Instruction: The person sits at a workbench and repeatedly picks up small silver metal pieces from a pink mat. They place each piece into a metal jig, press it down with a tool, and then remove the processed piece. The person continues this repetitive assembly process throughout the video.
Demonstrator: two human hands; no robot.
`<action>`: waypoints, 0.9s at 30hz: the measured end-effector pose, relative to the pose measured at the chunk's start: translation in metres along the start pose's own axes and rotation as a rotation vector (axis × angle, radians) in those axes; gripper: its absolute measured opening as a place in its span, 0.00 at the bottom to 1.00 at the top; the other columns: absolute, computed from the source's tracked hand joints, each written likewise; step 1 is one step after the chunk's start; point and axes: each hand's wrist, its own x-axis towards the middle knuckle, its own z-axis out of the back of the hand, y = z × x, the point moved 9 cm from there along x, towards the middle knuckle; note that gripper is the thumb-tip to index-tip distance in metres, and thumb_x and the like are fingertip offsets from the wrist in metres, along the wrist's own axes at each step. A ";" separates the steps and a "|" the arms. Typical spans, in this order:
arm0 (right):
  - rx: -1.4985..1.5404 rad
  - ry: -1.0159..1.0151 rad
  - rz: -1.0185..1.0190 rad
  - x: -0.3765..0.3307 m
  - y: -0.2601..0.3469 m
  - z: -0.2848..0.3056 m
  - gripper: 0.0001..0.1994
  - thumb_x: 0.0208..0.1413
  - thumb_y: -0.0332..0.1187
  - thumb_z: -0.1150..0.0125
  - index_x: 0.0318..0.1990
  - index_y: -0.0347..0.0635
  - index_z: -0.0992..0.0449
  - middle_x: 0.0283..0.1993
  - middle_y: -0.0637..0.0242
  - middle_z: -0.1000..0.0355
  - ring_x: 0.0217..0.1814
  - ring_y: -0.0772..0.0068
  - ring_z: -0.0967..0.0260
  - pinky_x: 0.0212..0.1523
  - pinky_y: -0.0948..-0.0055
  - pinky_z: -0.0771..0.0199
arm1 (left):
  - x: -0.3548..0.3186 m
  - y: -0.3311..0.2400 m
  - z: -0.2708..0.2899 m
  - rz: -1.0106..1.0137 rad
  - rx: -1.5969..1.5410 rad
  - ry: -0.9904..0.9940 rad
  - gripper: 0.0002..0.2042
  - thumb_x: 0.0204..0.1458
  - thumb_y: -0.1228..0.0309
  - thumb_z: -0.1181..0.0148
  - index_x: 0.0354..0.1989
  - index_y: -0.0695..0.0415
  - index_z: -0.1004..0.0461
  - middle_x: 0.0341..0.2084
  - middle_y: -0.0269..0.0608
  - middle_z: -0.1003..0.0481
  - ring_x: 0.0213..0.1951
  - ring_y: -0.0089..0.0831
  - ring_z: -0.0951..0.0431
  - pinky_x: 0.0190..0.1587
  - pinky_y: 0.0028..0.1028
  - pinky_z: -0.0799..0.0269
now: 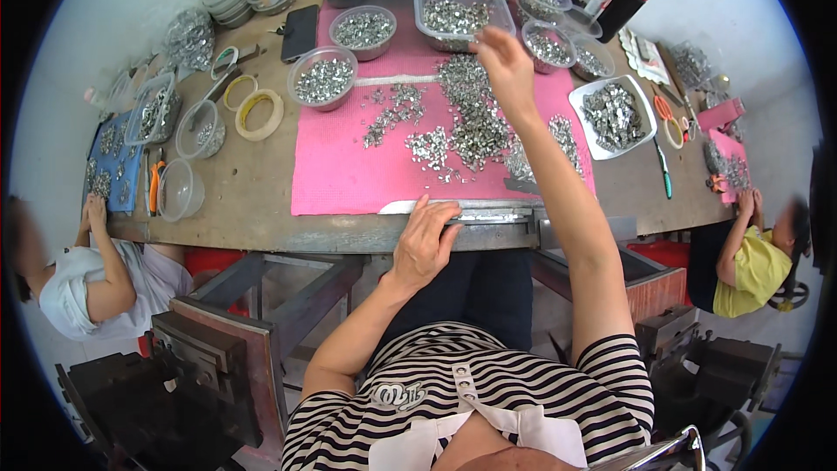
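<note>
My left hand [423, 243] is at the table's front edge, fingers apart, fingertips touching the left end of a slim metal fixture [495, 215]. Nothing shows in its grasp. At the far side my right hand [507, 70] is raised beside the near right corner of a clear rectangular tub [464, 38] of small metal pieces. Its fingers are bent and drawn together at the tips; whatever they may hold is hidden. Below that hand, a pile of small silvery metal pieces [478, 127] spreads over a pink mat [340, 170]. A smaller scatter of pieces [429, 148] lies nearer the fixture.
Round tubs of metal pieces [323, 79] line the mat's far left. A white square bowl [613, 116] is at the right, near orange-handled scissors [664, 109]. Tape rolls [260, 115] and a phone [300, 33] lie left. Co-workers sit at both sides.
</note>
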 end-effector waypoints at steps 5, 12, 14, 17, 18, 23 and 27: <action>-0.344 0.224 0.002 -0.083 0.039 0.029 0.09 0.65 0.26 0.39 0.50 0.35 0.19 0.45 0.63 0.18 0.46 0.74 0.22 0.49 0.74 0.24 | -0.001 -0.001 0.002 0.008 0.006 0.009 0.14 0.53 0.80 0.32 0.48 0.60 0.25 0.46 0.46 0.19 0.51 0.46 0.18 0.67 0.53 0.34; -0.544 0.365 0.077 -0.126 0.053 0.049 0.06 0.62 0.23 0.37 0.45 0.35 0.18 0.39 0.62 0.20 0.40 0.72 0.22 0.43 0.72 0.24 | -0.002 -0.001 -0.001 0.000 0.020 -0.001 0.13 0.53 0.80 0.32 0.47 0.60 0.24 0.46 0.46 0.19 0.51 0.46 0.18 0.67 0.53 0.34; -0.500 0.377 0.086 -0.134 0.053 0.044 0.06 0.59 0.24 0.36 0.43 0.35 0.18 0.38 0.57 0.22 0.40 0.57 0.23 0.43 0.63 0.25 | -0.002 0.000 -0.001 0.007 0.018 0.007 0.14 0.53 0.81 0.32 0.48 0.60 0.24 0.46 0.46 0.19 0.51 0.45 0.18 0.67 0.53 0.34; -0.550 0.421 0.160 -0.132 0.057 0.038 0.05 0.59 0.23 0.37 0.42 0.35 0.19 0.39 0.57 0.22 0.40 0.58 0.25 0.43 0.65 0.26 | 0.000 0.003 -0.001 0.015 0.020 0.028 0.15 0.53 0.80 0.32 0.49 0.59 0.24 0.47 0.45 0.19 0.51 0.45 0.18 0.68 0.54 0.36; -0.550 0.428 0.159 -0.134 0.058 0.038 0.05 0.59 0.23 0.37 0.42 0.35 0.19 0.39 0.57 0.22 0.40 0.58 0.25 0.43 0.65 0.26 | -0.002 0.002 0.000 0.018 0.022 0.036 0.15 0.53 0.80 0.32 0.49 0.59 0.24 0.47 0.45 0.19 0.51 0.45 0.18 0.69 0.54 0.37; -0.561 0.413 0.196 -0.104 0.065 0.051 0.05 0.59 0.23 0.36 0.42 0.36 0.18 0.37 0.57 0.23 0.39 0.56 0.23 0.42 0.63 0.25 | 0.057 -0.017 0.030 -0.107 0.077 0.006 0.16 0.54 0.73 0.30 0.50 0.58 0.24 0.49 0.46 0.20 0.54 0.45 0.21 0.70 0.54 0.40; -0.609 0.352 0.258 -0.038 0.069 0.054 0.05 0.59 0.23 0.37 0.41 0.36 0.19 0.38 0.56 0.23 0.38 0.54 0.23 0.40 0.61 0.25 | 0.128 0.008 0.041 -0.199 0.055 -0.155 0.12 0.55 0.72 0.31 0.46 0.57 0.22 0.47 0.44 0.21 0.50 0.44 0.21 0.63 0.50 0.35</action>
